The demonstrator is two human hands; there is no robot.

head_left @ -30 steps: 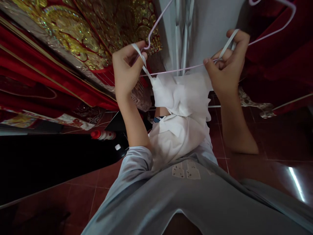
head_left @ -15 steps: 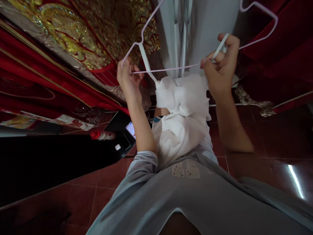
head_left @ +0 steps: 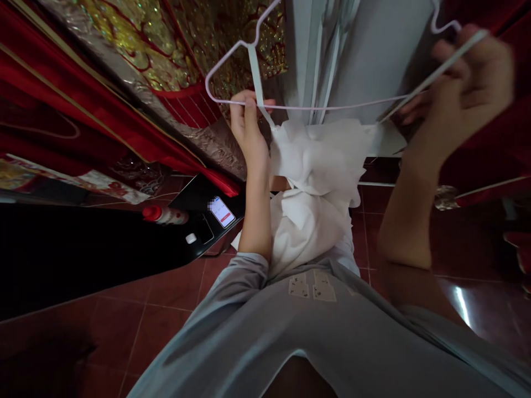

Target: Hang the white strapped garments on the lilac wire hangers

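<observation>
A thin pale-pink clothes hanger spans the space between my hands. My left hand pinches its bottom bar beside a white strap, which loops over the hanger's left shoulder. Below the bar hangs a ruffled white garment, its lower part bunched over my lap. At the right, my right hand has the garment's other strap stretched taut, up and outward from the top edge. Its fingers are blurred and overlap the hanger's right end; whether they also grip the bar is unclear.
Red and gold sequined garments hang close on the left, with dark red cloth on the right. A black tabletop at lower left holds a red-capped bottle, a lit phone and a small white case.
My right hand has moved right and upward, drawing the strap out longer. My left hand has slid from the hanger's left corner along the bar to the left strap.
</observation>
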